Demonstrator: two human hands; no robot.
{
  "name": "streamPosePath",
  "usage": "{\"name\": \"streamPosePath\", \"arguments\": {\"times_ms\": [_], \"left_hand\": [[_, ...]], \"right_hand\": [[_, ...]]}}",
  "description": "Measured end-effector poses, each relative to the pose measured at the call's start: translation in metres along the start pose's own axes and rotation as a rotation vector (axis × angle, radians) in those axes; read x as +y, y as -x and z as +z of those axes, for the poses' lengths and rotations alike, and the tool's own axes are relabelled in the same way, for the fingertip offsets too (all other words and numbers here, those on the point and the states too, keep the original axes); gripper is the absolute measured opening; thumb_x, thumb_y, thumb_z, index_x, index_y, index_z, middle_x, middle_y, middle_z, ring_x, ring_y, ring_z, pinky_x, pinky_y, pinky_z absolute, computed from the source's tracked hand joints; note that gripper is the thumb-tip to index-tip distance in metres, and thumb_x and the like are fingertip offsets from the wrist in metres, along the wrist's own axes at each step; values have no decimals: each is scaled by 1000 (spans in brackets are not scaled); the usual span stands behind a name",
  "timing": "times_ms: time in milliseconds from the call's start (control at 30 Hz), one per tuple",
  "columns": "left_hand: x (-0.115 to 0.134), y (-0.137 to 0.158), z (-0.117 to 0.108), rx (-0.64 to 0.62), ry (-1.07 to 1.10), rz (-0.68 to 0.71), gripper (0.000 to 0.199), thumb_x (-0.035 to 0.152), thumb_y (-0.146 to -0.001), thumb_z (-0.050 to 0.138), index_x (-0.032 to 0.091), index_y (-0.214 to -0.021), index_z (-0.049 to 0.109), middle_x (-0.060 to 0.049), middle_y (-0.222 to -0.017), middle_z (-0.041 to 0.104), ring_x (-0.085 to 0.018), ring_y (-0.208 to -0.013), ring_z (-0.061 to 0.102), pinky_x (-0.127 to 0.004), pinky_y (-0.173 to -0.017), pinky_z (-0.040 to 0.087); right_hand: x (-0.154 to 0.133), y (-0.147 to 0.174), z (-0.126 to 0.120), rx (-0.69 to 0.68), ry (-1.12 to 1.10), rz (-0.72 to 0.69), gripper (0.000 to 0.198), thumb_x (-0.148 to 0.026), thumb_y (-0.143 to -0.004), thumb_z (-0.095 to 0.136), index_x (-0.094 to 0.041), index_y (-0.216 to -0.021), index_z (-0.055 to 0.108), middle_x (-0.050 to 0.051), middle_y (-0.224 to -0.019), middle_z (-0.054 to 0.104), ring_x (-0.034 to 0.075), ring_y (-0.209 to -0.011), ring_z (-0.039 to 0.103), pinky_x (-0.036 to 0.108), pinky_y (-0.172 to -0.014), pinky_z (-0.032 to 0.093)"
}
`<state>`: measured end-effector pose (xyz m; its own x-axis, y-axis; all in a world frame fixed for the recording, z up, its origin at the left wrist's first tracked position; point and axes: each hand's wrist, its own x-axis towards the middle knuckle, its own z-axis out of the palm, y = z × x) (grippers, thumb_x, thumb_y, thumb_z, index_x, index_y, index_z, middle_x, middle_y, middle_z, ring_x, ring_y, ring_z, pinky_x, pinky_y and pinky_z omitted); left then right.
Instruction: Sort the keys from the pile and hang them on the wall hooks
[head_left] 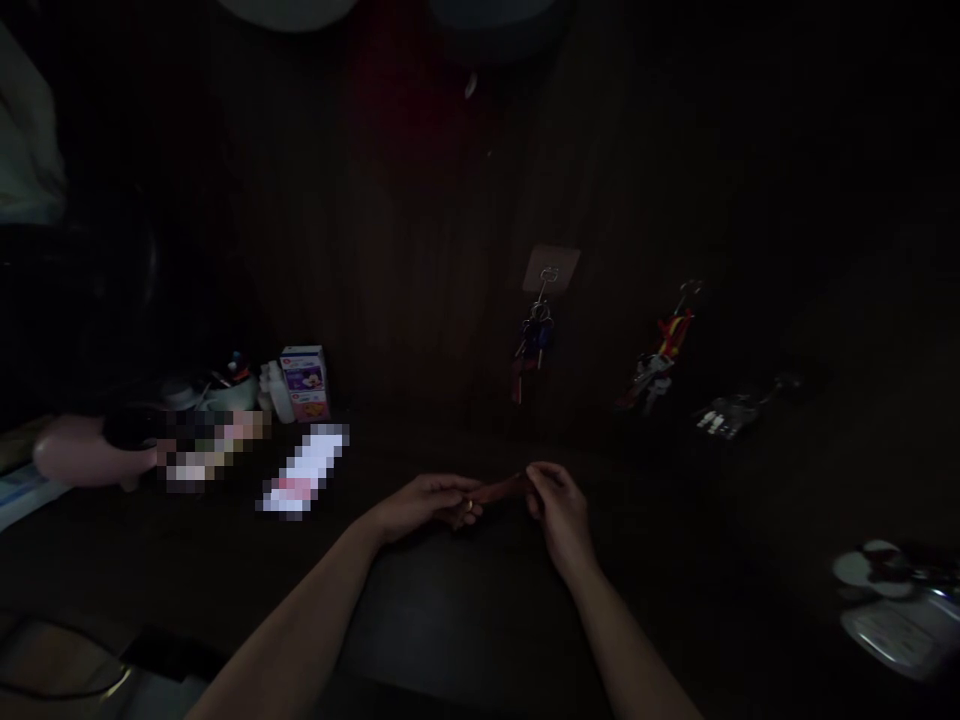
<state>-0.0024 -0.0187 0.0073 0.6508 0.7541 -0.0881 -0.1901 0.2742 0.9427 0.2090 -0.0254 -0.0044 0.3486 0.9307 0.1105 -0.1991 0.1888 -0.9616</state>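
In the dim head view, a thin reddish-brown strip (498,491) stretches between my two hands above the dark desktop. My left hand (439,503) pinches its left end between thumb and fingers, and a small gold-coloured ring (469,506) glints there. At the strip's other end, the closed fingertips of my right hand (556,502) grip it. The light is too low to tell the strip's material or exact kind.
Bunches of keys (534,338) hang from hooks on the dark back panel. Left stand a small printed box (306,383), white bottles (279,392) and a pink rounded object (94,450). A blurred bright rectangle (304,472) lies nearer. A clear-lidded case (896,632) sits far right.
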Motion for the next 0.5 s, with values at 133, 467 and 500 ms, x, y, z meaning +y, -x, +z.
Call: {"name": "streamPosePath", "arguments": {"times_ms": [133, 467, 500], "left_hand": [[2, 0, 1, 33, 67, -5, 40, 24, -75, 67, 14, -113, 59, -12, -100, 69, -19, -83, 65, -31, -76, 45], [2, 2, 2, -27, 190, -14, 37, 22, -75, 69, 13, -110, 60, -14, -109, 65, -22, -92, 66, -33, -80, 47], [2, 2, 2, -28, 190, -10, 37, 22, -75, 69, 13, -111, 60, -14, -110, 65, -22, -92, 66, -32, -80, 47]], "right_hand": [[-6, -1, -3, 35, -192, 106, 27, -32, -57, 78, -21, -75, 62, -6, -62, 61, 4, -42, 47, 14, -36, 35], [-8, -5, -11, -8, -319, 211, 31, -20, -51, 82, -20, -79, 70, -1, -80, 71, 11, -73, 67, 13, -57, 52], [-7, -5, -11, -9, -322, 212, 31, -19, -51, 82, -20, -79, 70, -1, -79, 71, 12, -74, 67, 13, -58, 53]]}}
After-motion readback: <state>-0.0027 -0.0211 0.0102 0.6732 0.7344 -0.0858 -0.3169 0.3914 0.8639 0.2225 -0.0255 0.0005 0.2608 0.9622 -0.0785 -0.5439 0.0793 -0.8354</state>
